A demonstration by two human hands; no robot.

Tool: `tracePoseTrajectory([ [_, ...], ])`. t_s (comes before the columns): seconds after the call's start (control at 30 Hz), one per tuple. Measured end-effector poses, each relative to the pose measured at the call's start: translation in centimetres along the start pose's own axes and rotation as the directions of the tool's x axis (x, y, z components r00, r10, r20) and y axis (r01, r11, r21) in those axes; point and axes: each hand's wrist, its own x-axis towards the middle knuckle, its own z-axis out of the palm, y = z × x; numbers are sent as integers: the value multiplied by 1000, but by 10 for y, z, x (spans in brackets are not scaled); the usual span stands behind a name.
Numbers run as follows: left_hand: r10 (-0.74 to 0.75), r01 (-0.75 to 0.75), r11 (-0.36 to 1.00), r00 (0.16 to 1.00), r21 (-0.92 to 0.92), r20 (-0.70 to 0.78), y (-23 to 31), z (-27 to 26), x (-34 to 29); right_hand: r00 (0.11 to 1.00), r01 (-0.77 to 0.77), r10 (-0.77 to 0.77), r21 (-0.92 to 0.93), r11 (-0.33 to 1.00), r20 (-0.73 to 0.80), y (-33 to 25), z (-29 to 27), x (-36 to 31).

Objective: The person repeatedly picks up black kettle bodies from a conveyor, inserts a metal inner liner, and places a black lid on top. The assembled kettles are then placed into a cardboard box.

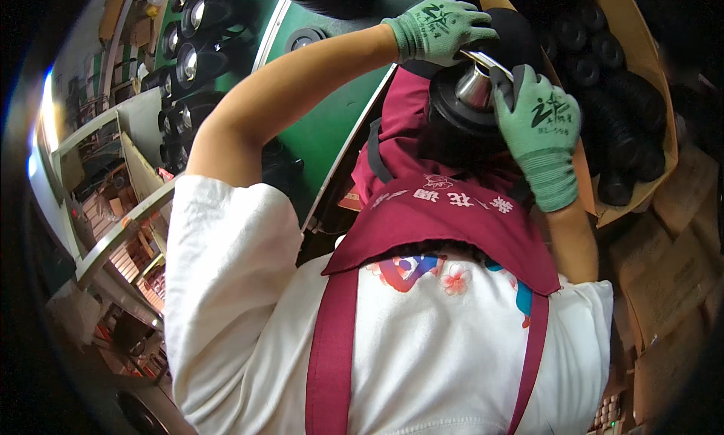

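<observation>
The shiny metal cup [473,90] sits at 1 o'clock on a black ring [461,115]. The right hand [539,117] pinches its rim; I can't tell if the left hand [443,32] does. Uneven pushing could tip it.

Metal piece [473,87], one o'clock.
My left hand [441,32] and right hand [539,122] grip its rim [490,62]; carton [632,28] at two o'clock.
</observation>
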Motion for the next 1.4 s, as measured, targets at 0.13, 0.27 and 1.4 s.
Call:
tracePoseTrajectory([
  [0.13,-258,197,959,904,-202,-340,15,-38,-11,991,-4,-53,432,902,119,49,12,36],
  [0.27,-693,278,609,642,-743,-328,54,-8,-71,989,-150,122,633,759,88,60,61,119],
  [1.4,-572,928,372,257,32,-779,-371,-230,-211,961,271,-179,853,445,-212,-231,86,485],
])
